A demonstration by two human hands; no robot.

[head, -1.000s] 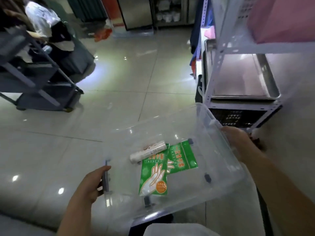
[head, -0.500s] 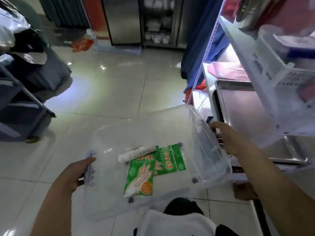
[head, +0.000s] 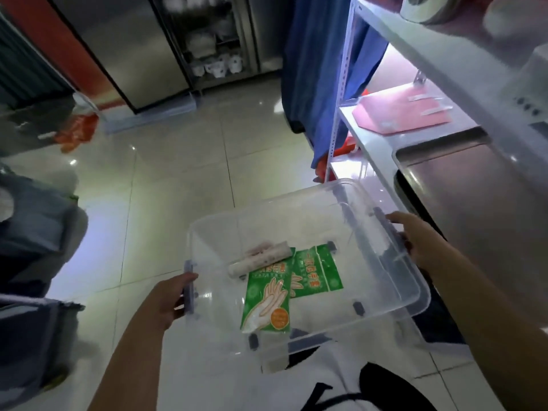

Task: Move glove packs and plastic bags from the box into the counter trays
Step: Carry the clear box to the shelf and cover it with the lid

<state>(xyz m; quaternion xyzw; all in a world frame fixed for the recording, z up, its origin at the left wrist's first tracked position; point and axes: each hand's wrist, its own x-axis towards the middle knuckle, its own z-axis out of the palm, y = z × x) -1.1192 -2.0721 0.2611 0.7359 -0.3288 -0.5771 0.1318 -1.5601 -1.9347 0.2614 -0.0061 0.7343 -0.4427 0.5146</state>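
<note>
I hold a clear plastic box in the air in front of me. My left hand grips its left handle and my right hand grips its right handle. Inside lie two green glove packs, one nearer me and one behind it, partly overlapped. A white roll of plastic bags rests across their top edges. A steel counter tray sits on the white shelf unit just right of the box.
A white metal shelf rack rises at the right, with a pink sheet on its lower shelf. Blue cloth hangs beside it. A grey cart stands at the left. Glossy tiled floor lies ahead.
The view has swung right and up toward the shelf rack. The box, still held by both handles, has come closer to the steel tray. Its contents have stayed put.
</note>
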